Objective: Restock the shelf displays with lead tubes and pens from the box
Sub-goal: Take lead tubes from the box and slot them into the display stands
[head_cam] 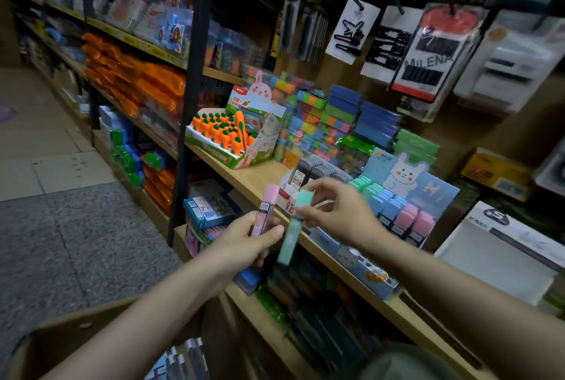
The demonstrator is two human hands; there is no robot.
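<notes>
Now, pink tube (264,210) in left grip (244,240), mint tube (294,228) pinched right

Left hand (244,242) gripping an upright pink lead tube (265,211), right hand (336,211) pinching a blurred mint lead tube (293,227) just beside it, before a wooden shelf (253,178) bearing the bunny display (406,196) right, carrot display (226,135) farther left, cardboard box (91,330) near-left.

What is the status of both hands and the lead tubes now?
Left hand grips pink lead tube. Right hand pinches mint lead tube. Rabbit display ahead, nothing in the way.
</notes>
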